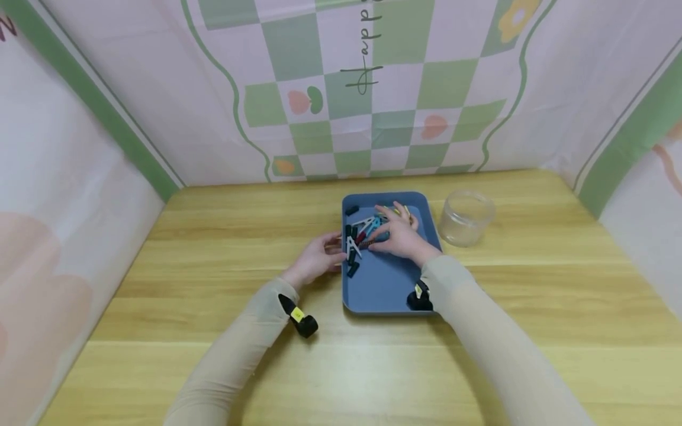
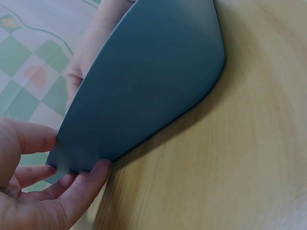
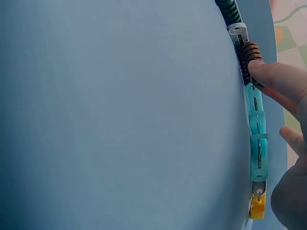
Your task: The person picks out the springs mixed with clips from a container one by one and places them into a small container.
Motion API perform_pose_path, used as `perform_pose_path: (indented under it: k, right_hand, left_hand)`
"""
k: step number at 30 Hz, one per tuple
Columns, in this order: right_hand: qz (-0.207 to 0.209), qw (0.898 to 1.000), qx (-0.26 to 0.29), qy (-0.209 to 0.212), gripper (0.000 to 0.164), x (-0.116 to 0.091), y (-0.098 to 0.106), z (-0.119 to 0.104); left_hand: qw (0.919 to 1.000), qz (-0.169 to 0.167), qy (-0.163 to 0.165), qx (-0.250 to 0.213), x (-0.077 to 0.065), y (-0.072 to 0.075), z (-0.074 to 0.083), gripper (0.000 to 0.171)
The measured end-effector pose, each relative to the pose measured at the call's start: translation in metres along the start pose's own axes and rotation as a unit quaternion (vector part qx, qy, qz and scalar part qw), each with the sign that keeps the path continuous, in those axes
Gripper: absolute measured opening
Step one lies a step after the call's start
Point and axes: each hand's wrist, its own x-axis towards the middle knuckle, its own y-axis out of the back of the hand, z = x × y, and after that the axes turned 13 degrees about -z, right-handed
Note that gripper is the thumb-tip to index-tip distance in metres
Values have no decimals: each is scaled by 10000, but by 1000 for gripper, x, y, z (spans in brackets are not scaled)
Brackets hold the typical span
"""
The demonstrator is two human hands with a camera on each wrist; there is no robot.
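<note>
My left hand (image 1: 318, 258) holds the left side of a blue tray (image 1: 385, 290); in the left wrist view its fingertips meet the tray's outer wall (image 2: 139, 86) at the rim and lower edge. Over the tray, my right hand (image 1: 401, 236) pinches a small brown ribbed coil (image 3: 252, 50) between thumb and finger. Beside the coil lie a white clothespin (image 1: 351, 245), several dark green ribbed pieces (image 1: 353, 269) and a turquoise clip (image 3: 258, 139). Something yellow (image 3: 257, 206) shows at the end of the row in the right wrist view. My right hand covers part of the pile.
A clear round container (image 1: 466, 218) stands on the wooden table (image 1: 538, 284), just right of the tray. Behind the table hangs a checkered green and white cloth (image 1: 351, 118), with more cloth along both sides.
</note>
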Motion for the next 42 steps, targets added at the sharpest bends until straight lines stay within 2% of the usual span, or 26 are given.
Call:
perform_pose_path:
  k: [7, 14, 21, 28, 42]
  right_hand:
    - [47, 9998, 159, -58, 13, 1, 1, -1]
    - [99, 9997, 193, -138, 16, 0, 3, -4]
    - [199, 9986, 445, -199, 20, 1, 6, -5]
    - [276, 9965, 739, -284, 24, 1, 7, -5]
    - [378, 9933, 1008, -426, 29, 1, 10, -12]
  left_hand:
    - [9999, 37, 16, 107, 0, 0, -1, 58]
    - [10000, 31, -31, -12, 1, 1, -1, 60]
    - [9999, -1, -103, 18, 0, 1, 0, 59]
    - [9999, 84, 29, 79, 0, -1, 2, 60]
    - [9999, 112, 66, -97, 0, -2, 2, 61]
